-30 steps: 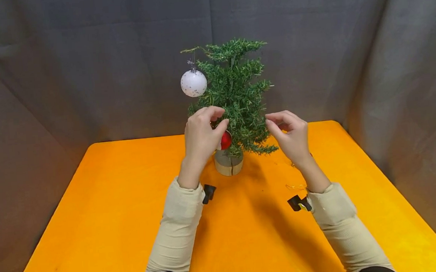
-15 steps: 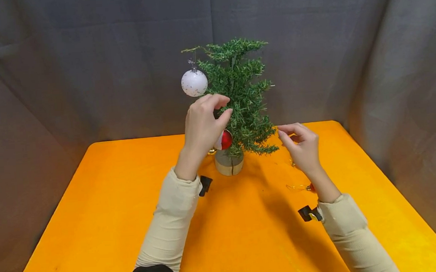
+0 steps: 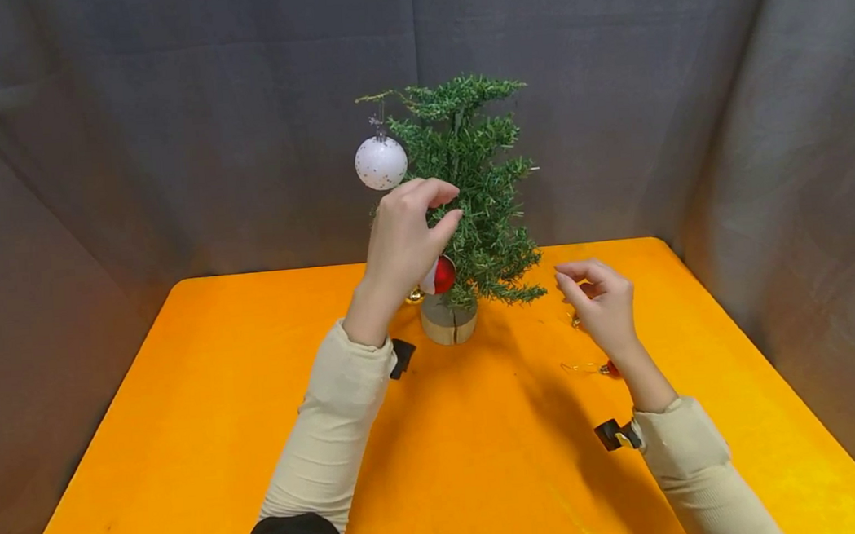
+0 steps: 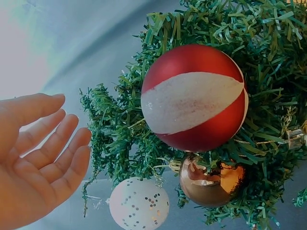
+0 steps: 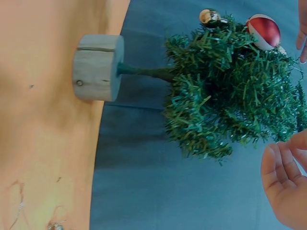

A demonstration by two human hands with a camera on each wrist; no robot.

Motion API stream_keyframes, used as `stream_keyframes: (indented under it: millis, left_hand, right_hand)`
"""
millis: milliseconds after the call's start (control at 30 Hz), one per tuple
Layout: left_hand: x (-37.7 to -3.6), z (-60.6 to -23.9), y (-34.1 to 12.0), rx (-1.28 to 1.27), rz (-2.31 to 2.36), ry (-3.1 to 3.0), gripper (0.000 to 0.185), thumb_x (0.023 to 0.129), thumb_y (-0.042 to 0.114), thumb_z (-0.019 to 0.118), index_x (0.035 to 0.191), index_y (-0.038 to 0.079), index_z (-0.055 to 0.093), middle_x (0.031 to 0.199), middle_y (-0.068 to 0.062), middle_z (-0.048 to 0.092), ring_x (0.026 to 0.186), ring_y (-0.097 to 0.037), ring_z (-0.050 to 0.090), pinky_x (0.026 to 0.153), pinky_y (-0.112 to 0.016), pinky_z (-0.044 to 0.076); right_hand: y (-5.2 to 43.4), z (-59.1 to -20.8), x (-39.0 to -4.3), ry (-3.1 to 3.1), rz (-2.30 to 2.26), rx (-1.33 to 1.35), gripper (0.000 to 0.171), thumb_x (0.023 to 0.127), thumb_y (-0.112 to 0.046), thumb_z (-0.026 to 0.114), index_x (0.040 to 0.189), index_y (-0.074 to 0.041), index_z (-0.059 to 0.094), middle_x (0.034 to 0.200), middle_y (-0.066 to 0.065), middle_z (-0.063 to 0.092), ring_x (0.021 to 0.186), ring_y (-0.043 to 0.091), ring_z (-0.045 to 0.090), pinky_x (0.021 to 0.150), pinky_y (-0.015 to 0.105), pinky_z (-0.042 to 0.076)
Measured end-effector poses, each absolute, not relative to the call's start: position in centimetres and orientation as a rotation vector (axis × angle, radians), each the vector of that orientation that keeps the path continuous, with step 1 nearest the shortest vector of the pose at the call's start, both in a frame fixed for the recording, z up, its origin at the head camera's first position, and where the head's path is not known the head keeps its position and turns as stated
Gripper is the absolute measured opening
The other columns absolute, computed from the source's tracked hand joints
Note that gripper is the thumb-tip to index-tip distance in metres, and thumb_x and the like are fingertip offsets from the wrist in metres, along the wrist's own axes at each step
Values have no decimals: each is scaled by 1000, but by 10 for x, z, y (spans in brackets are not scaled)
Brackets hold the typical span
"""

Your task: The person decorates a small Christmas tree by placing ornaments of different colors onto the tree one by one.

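An orange table (image 3: 188, 445) fills the space in front of a grey cloth backdrop (image 3: 170, 136). Near its far edge stands a small green tree (image 3: 477, 182) on a round wooden base (image 3: 449, 321). The left hand (image 3: 404, 240) is raised in front of the tree's left side, fingers loosely curved and holding nothing, just beside the branches. The right hand (image 3: 599, 305) hovers low over the table to the right of the tree, fingers relaxed and empty. A white ball (image 3: 380, 162) hangs from an upper left branch. A red-and-white ball (image 3: 439, 275) hangs low on the tree, just under the left hand, with a gold ball (image 4: 211, 179) touching it.
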State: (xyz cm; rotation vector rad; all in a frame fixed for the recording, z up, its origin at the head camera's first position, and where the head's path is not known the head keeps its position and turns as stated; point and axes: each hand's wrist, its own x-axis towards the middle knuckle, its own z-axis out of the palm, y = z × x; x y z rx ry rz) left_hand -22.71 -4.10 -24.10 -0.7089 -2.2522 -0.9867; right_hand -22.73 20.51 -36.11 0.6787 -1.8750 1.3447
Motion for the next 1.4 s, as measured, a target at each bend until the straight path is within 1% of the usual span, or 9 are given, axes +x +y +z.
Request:
stream_keyframes:
  millis: [167, 400, 500, 733, 767, 833, 967, 1167, 1400]
  left_hand:
    - [-232, -240, -39, -748, -987, -2255, 18, 82, 9, 64, 98, 2, 66, 95, -7, 63, 88, -18, 56, 78, -23, 43]
    - [-238, -242, -38, -805, -1009, -2254, 19, 82, 8, 64, 99, 1, 66, 98, -8, 62, 91, -18, 56, 80, -22, 42]
    - [-240, -241, -37, -835, -1004, -2232, 18, 82, 7, 64, 99, 0, 66, 98, -9, 62, 90, -19, 55, 79, -22, 42]
    - [-245, -235, -35, -878, -998, -2202, 19, 83, 6, 62, 100, 0, 65, 100, -10, 62, 90, -20, 54, 76, -22, 41]
    - [-245, -234, -35, -879, -997, -2202, 19, 83, 6, 62, 101, 0, 65, 100, -10, 61, 90, -20, 53, 75, -22, 41]
    - [-245, -231, -36, -873, -999, -2207, 20, 83, 7, 62, 101, 1, 65, 101, -10, 61, 91, -20, 53, 75, -22, 42]
    - [-247, -223, -37, -853, -993, -2224, 20, 83, 7, 63, 102, 1, 65, 102, -10, 61, 90, -21, 53, 73, -23, 42]
    - [-253, -211, -37, -858, -971, -2234, 21, 84, 7, 61, 104, 0, 65, 102, -11, 61, 87, -20, 53, 71, -23, 43]
    - [-266, -210, -32, -859, -1036, -2200, 24, 84, 7, 62, 106, 0, 64, 104, -10, 61, 86, -18, 56, 72, -24, 46]
  right_hand:
    - [213, -373, -227, -1854, 1418, 698, 10, 82, -3, 63, 89, 0, 69, 78, 10, 63, 52, 17, 55, 52, 15, 46]
    - [286, -490, -306, -1936, 1312, 572, 19, 79, -4, 67, 97, -8, 69, 81, 7, 63, 51, 14, 56, 44, 16, 44]
    - [299, -506, -313, -1983, 1266, 548, 20, 81, -9, 66, 100, -13, 69, 81, 5, 63, 52, 14, 55, 44, 17, 45]
    - [257, -430, -240, -1965, 1437, 586, 11, 83, -5, 62, 90, 0, 68, 75, 10, 63, 54, 13, 58, 52, 18, 49]
    - [263, -439, -244, -1951, 1450, 597, 11, 82, -7, 63, 91, -3, 69, 77, 9, 64, 56, 13, 59, 52, 18, 49]
    - [247, -411, -221, -1973, 1434, 568, 11, 82, -8, 64, 88, 1, 68, 76, 9, 64, 57, 11, 58, 53, 15, 48]
    - [252, -417, -222, -1994, 1402, 545, 13, 82, -10, 65, 87, 0, 68, 77, 4, 64, 61, 4, 56, 51, 11, 44]
    - [255, -416, -217, -2059, 1320, 473, 14, 82, -8, 64, 87, 5, 67, 75, 7, 62, 59, 7, 53, 50, 11, 43]
    - [295, -475, -257, -2049, 1349, 481, 12, 80, -7, 67, 91, -3, 69, 77, 4, 64, 53, 12, 58, 48, 12, 44]
